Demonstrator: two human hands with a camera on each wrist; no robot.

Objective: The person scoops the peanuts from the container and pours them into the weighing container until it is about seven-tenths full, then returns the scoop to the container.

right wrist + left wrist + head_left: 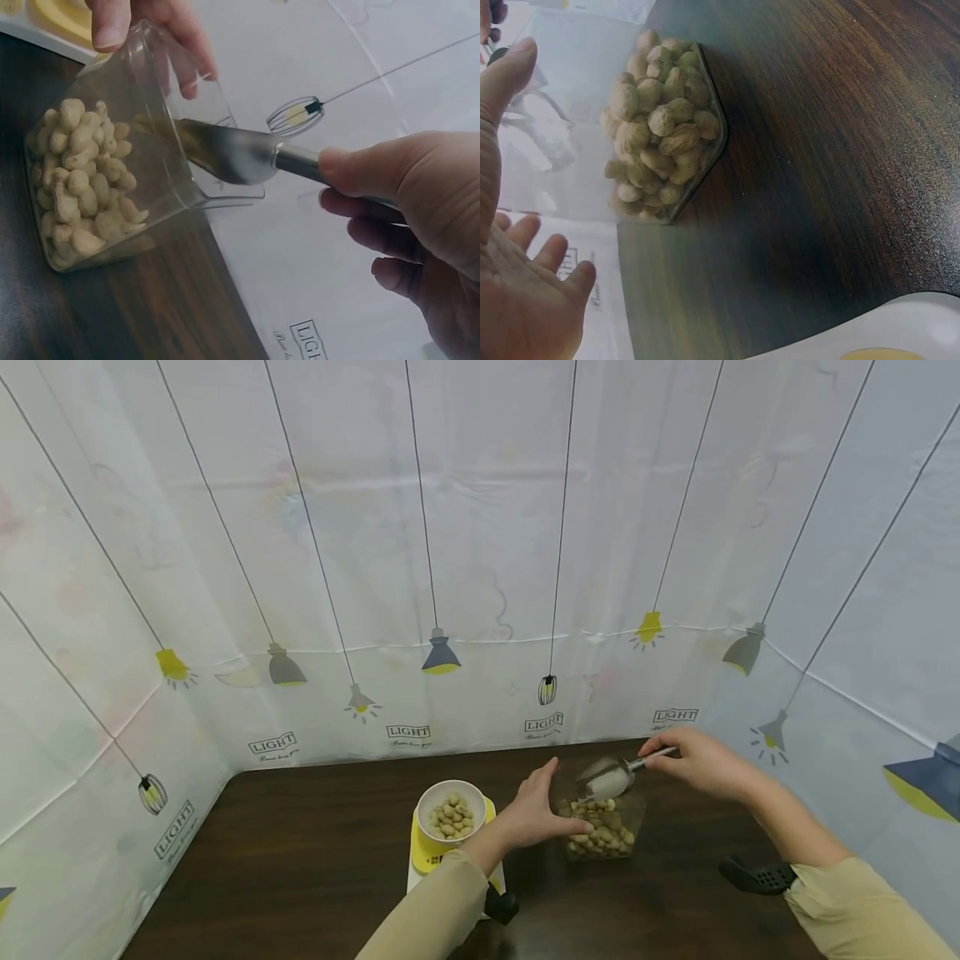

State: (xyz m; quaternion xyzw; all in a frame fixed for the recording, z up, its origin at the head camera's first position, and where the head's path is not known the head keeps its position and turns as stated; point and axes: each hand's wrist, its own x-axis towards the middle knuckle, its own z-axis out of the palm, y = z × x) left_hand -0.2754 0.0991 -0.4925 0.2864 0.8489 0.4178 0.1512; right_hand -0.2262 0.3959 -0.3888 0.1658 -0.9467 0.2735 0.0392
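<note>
My right hand [697, 764] grips the handle of a metal scoop [236, 154], whose blade dips into the mouth of a clear plastic container [161, 180]. The scoop's blade looks bare of nuts in the head view. Unshelled peanuts [664, 124] fill the container's lower part. Beside its left wall is my left hand [528, 814], thumb and fingers spread apart around the near-left side. In the right wrist view, the left fingertips [111, 30] come right at the rim. The container stands on the dark table.
Left of the container, a white bowl [424, 806] holding several peanuts sits on a yellow-and-white kitchen scale [426, 858]. The brown wooden table [300, 860] ends at a wall covering [480, 693] printed with lamps. A black wrist strap [757, 877] hangs at the right forearm.
</note>
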